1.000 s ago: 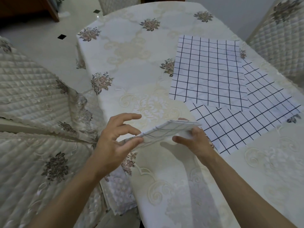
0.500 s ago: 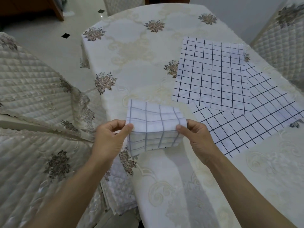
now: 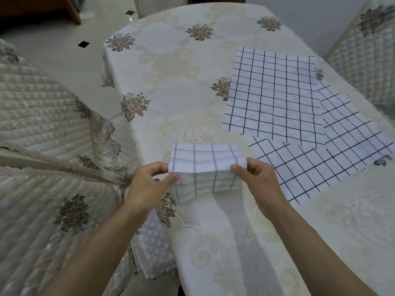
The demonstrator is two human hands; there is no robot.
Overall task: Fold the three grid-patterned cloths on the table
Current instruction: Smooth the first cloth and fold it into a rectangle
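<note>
A small folded white cloth with a pale blue grid (image 3: pixel 205 165) is held up over the table's near left edge. My left hand (image 3: pixel 149 186) pinches its left side and my right hand (image 3: pixel 256 180) pinches its right side, with the upper half bent back over a crease between my thumbs. Two flat white cloths with dark grids lie on the table to the right. The far one (image 3: pixel 273 97) overlaps the near one (image 3: pixel 333 154).
The table (image 3: pixel 177 67) wears a cream tablecloth with brown flower prints. Quilted chairs stand close on the left (image 3: pixel 47 116), at the right (image 3: pixel 363 60) and at the far end (image 3: pixel 158 5). Tiled floor shows at the top left.
The folded cloth went from lying edge-on in my hands to facing up. Since then its upper half has bent backward along a crease, and both hands have kept hold of its sides.
</note>
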